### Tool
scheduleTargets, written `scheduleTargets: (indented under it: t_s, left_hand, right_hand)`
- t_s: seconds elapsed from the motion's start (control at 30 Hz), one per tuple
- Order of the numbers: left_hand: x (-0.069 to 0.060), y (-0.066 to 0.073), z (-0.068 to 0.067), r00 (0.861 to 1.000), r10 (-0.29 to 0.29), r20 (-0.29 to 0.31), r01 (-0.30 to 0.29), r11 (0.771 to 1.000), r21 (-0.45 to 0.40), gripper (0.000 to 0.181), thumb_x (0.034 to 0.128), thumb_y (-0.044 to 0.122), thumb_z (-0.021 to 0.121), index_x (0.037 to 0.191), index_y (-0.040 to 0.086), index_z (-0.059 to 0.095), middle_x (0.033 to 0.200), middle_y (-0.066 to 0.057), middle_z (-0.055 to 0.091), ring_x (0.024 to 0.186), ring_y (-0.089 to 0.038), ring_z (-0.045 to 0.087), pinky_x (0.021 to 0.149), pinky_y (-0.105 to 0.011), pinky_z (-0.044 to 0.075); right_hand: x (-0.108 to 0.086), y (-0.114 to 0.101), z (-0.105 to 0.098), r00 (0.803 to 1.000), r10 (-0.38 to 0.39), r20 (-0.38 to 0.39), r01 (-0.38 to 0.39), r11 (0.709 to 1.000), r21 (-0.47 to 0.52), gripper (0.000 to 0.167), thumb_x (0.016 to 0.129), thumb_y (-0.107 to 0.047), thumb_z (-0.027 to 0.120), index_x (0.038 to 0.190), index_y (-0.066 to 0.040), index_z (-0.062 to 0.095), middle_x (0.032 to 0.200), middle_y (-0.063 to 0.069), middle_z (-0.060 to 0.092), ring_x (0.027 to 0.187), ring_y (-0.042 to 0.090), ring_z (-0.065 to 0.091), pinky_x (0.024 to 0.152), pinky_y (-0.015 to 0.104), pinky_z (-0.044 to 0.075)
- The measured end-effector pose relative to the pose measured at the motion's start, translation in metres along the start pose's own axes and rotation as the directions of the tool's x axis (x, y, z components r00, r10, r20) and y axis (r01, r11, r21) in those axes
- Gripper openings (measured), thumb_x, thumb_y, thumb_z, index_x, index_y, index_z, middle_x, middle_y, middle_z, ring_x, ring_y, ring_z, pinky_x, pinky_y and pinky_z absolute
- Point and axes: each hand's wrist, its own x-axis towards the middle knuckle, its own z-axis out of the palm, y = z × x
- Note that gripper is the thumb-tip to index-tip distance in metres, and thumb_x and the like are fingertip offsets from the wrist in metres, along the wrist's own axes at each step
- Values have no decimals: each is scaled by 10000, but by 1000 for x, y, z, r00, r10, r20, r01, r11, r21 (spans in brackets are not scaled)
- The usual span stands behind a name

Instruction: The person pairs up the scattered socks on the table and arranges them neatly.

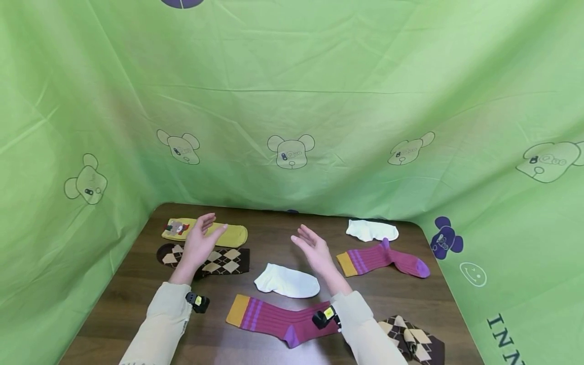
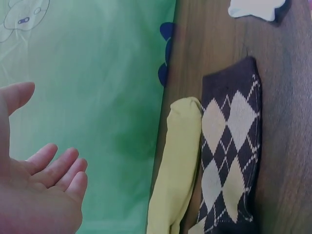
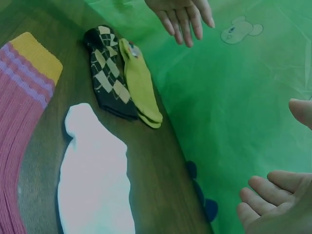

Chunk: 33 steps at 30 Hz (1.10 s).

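Observation:
Both hands hover over a dark wooden table, fingers loosely extended and holding nothing. The left hand (image 1: 199,245) is above the yellow socks (image 1: 232,235) and a brown argyle sock (image 1: 228,261). In the head view the right hand (image 1: 318,253) is raised between a white sock (image 1: 287,281) and a magenta sock with a mustard cuff (image 1: 371,258). Another magenta sock (image 1: 274,320) lies nearer, partly hidden by the right wrist. The left wrist view shows the left palm (image 2: 41,200) beside the yellow sock; the right wrist view shows both hands, the right one (image 3: 280,200) with its fingers apart.
A second white sock (image 1: 371,230) lies at the table's back right. Bunched brown argyle fabric (image 1: 412,340) is at the front right, partly behind the right sleeve. Green cloth (image 1: 292,61) with bear prints hangs behind and on both sides of the table (image 1: 292,352).

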Motion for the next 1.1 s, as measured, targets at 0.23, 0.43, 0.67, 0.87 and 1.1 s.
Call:
scheduleTargets:
  t_s: [0.23,0.43,0.67,0.87,1.1]
  left_hand:
    - [-1,3,11,999,30,24,-29,999,-16,722,986,399,681,1516,11,380,1512,-183,445,1408,-354,380,1176,-451,260]
    - [-5,8,21,998,43,41,-42,999,-31,723,979,382,695,1511,7,381,1509,-189,449,1404,-349,389,1177,-447,258]
    - [-8,14,31,996,66,51,-63,996,-59,707,978,339,706,1500,-15,389,1505,-205,450,1400,-360,392,1173,-460,265]
    - [-10,16,41,995,68,66,-64,996,-59,702,963,328,730,1489,-6,407,1494,-199,464,1394,-358,403,1165,-446,283]
    - [-11,15,52,994,73,78,-69,996,-49,711,945,356,745,1488,32,421,1493,-159,478,1389,-330,417,1155,-428,304]
  right_hand:
    - [-6,0,-10,999,-14,-31,13,999,-38,620,988,-220,686,1506,20,444,1466,215,513,1361,372,471,1130,497,334]
    - [-14,-10,-20,999,-28,-30,29,1000,2,610,988,-152,684,1494,70,425,1469,261,484,1373,404,444,1138,481,321]
    - [-11,7,-31,995,-56,-81,57,998,3,582,989,-129,674,1490,54,441,1468,243,496,1369,390,456,1139,455,329]
    - [-16,7,-40,994,-53,-91,53,999,2,586,992,-139,671,1493,54,436,1470,247,490,1369,395,453,1139,455,324]
    - [-21,9,-54,993,-44,-109,42,999,-20,600,1001,-166,663,1505,49,419,1485,234,478,1365,400,455,1147,462,310]
